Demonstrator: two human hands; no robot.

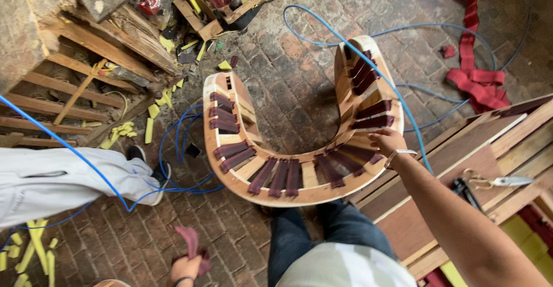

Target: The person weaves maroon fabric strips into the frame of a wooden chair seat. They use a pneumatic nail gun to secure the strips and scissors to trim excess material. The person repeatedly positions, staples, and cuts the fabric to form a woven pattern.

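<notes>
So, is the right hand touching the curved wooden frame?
Touching. The head view shows the right hand resting on the rim of the curved wooden frame, fingers over the dark red straps there, with no gap visible between them.

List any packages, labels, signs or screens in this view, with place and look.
None can be made out: no package, label, sign or screen.
The right hand rests on the curved wooden frame with dark red webbing strips.
The left hand holds a dark red strip.
</notes>
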